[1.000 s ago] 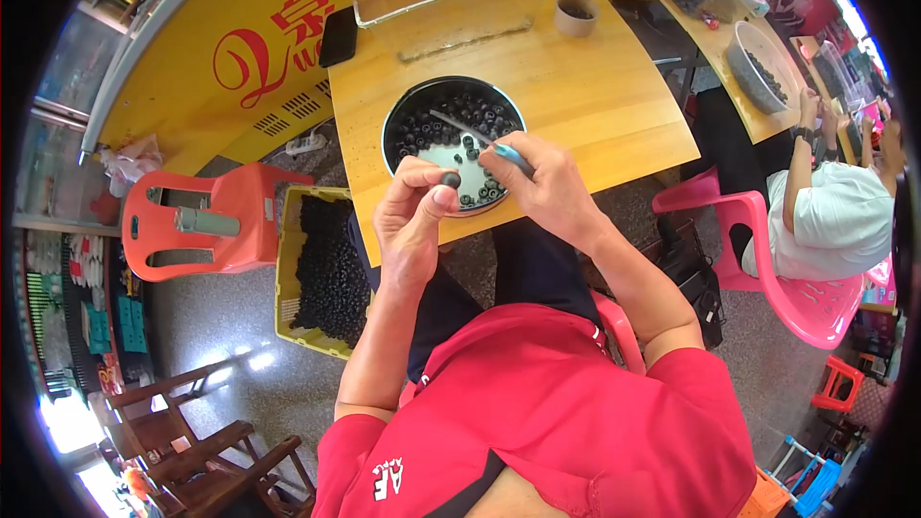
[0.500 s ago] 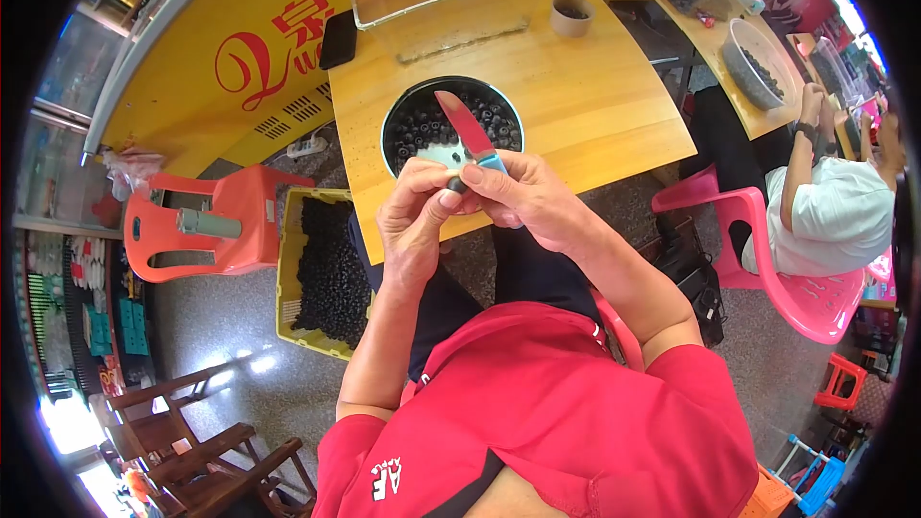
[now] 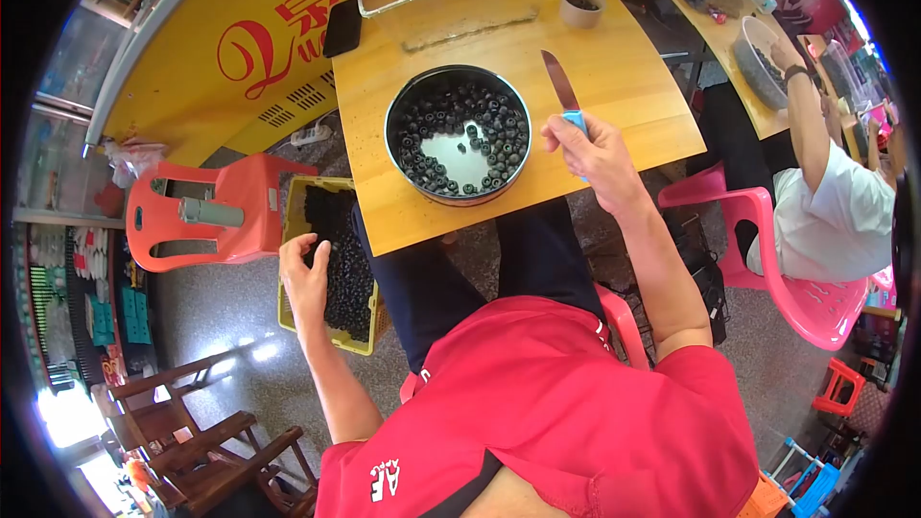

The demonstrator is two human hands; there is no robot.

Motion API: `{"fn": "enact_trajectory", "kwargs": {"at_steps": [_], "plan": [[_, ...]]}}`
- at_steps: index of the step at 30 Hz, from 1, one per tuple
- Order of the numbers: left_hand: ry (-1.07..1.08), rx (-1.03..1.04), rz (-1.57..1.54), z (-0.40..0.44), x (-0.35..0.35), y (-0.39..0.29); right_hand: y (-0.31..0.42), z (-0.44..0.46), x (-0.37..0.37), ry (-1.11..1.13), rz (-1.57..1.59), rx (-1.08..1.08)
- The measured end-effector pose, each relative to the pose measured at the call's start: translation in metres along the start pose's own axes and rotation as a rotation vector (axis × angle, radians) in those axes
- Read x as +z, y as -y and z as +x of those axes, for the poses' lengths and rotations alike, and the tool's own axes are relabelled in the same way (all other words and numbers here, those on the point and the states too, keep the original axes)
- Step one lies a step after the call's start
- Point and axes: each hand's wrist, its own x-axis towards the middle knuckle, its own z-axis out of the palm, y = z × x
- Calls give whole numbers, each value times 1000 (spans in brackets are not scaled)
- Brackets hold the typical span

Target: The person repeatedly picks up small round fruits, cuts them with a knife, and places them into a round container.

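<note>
My right hand [image 3: 597,155] is closed round the blue handle of a knife [image 3: 559,84], its blade pointing up over the table's right part. My left hand [image 3: 305,278] is over the left edge of a yellow crate [image 3: 360,341] full of small dark round pieces [image 3: 347,288]; its thumb and fingers are apart and nothing shows between them. Between the hands, a round bowl [image 3: 458,200] on the wooden table [image 3: 614,86] holds many dark round pieces with holes, and its pale bottom shows in the middle.
A clear bin [image 3: 460,14], a small cup [image 3: 581,8] and a black phone [image 3: 342,29] are at the table's back. An orange chair [image 3: 251,216] with a grey bottle stands left. On the right, a person in a white shirt [image 3: 835,221] reaches to a tub [image 3: 758,67].
My hands have parted from above the bowl. The left has moved down-left to the crate, and the piece it held is gone from it. The right has moved right with the knife.
</note>
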Motion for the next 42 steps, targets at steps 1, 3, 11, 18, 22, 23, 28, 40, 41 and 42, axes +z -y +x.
{"fn": "enact_trajectory", "kwargs": {"at_steps": [1,3,11,18,22,23,28,40,41,42], "plan": [[-21,9,6,0,-4,-4,-4,1,-3,-26,-21,-4],[37,27,-155,8,-8,-36,-10,1,-5,-10,-73,11],[470,814,78,82,46,-157,-7,-6,12,73,-88,4],[891,852,447,123,111,-158,0,-11,10,83,-64,-37],[760,817,185,119,117,-161,-3,-10,11,85,-55,-44],[799,753,58,119,117,-162,-4,-8,13,86,-51,-61],[862,449,-330,100,88,-181,-16,4,33,85,-66,-117],[515,431,-717,68,73,-184,2,1,60,171,173,24],[535,450,-669,68,71,-184,2,2,60,177,173,12],[555,470,-622,67,67,-186,2,1,59,183,172,0]]}}
